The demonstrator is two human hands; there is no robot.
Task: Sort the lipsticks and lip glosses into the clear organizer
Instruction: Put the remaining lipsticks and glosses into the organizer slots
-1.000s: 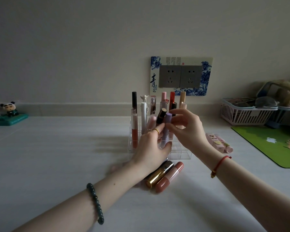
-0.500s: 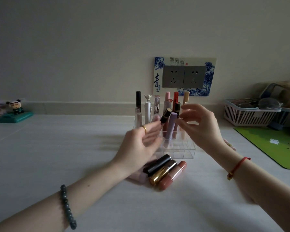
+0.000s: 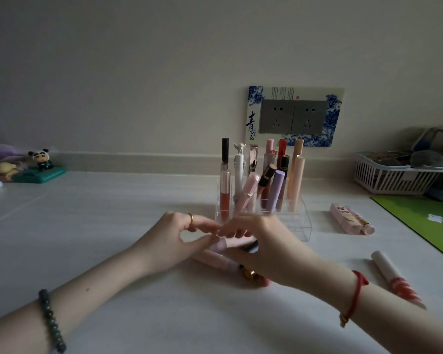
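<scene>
Head view: picking the next tube from the pile just in front of the organizer (image 3: 301,227).
Left hand (image 3: 169,241) and right hand (image 3: 261,254) are down on the loose tubes (image 3: 215,259); fingers (image 3: 203,224) are curled, but I cannot tell if they grip. Next, probably: lift one and stand it in a free slot.

Clear organizer (image 3: 300,227): transparent, glossy hard plastic. Lip gloss tubes (image 3: 275,190) standing in it: smooth plastic, some translucent. Gold lipstick (image 3: 250,274): shiny casing, probably metal, though blurred. Tabletop (image 3: 113,213): smooth, matt white. Basket (image 3: 394,180): white slatted plastic. Desk mat (image 3: 420,221): matt green. Bead bracelet (image 3: 50,320): polished dark beads. Cord bracelet (image 3: 356,295): red woven thread.
</scene>
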